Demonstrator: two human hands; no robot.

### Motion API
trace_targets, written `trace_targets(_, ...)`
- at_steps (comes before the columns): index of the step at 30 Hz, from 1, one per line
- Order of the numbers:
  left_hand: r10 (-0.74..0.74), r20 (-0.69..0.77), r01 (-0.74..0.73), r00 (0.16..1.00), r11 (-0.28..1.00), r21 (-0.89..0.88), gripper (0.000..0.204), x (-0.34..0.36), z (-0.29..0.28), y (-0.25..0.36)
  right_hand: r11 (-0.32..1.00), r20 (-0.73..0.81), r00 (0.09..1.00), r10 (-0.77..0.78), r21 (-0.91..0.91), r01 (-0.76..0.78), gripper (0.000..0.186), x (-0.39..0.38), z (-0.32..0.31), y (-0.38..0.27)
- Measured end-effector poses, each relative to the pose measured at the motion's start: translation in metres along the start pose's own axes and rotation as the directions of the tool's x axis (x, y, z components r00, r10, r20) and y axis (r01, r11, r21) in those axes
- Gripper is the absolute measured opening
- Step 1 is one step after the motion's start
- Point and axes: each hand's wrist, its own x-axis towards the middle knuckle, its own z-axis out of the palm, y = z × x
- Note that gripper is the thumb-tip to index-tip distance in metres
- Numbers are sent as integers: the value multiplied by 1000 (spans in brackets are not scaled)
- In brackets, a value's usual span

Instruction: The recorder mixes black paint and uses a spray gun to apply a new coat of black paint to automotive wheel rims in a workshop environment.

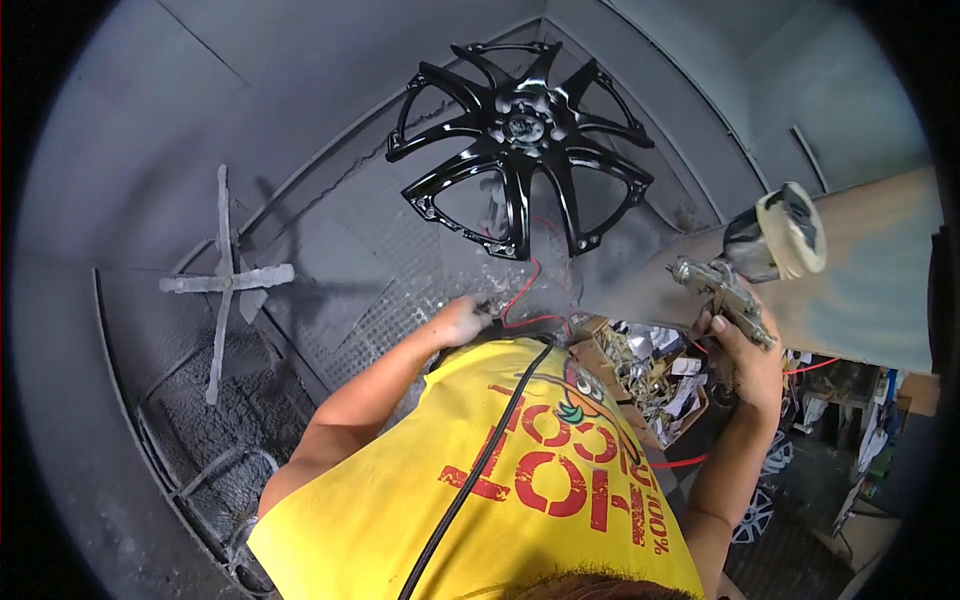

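My right hand (750,362) is wrapped round the handle of a metal spray gun (732,300). A dark paint cup with a pale, stained band (792,238) sits on the gun, whose nozzle points left. My left hand (460,322) is at my waist, fingers curled in by something dark; what they hold, if anything, I cannot make out. Ahead of me, glossy black with several split spokes, a wheel part (524,128) stands raised above the floor. It is apart from both hands. A thin red hose (522,290) runs between it and my waist.
Grey paint-covered walls surround the spot. At left stands a cross-shaped stand (226,281) wrapped in pale material. A cardboard box of rubbish (655,375) lies below the gun, beside a brown panel (850,270). Silver wheels (752,515) stand at lower right. A black cord (480,455) crosses my yellow shirt.
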Motion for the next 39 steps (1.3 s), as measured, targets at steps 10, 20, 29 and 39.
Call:
trace_targets(10,89,-12,-90,996,972,-219,30,3,4,31,991,-54,989,-136,-16,135,52,2,23,-6)
trace_targets(20,-82,-451,-156,889,871,-466,67,3,-71,29,938,38,949,-313,-143,315,54,27,68,-35)
trace_targets(29,-11,-443,-210,897,870,-446,58,-16,-120,82,946,44,955,-294,-132,297,55,50,50,-56)
trace_targets(39,229,-180,-275,957,913,-300,76,-14,-21,78,965,21,965,-262,-4,263,55,52,83,-61)
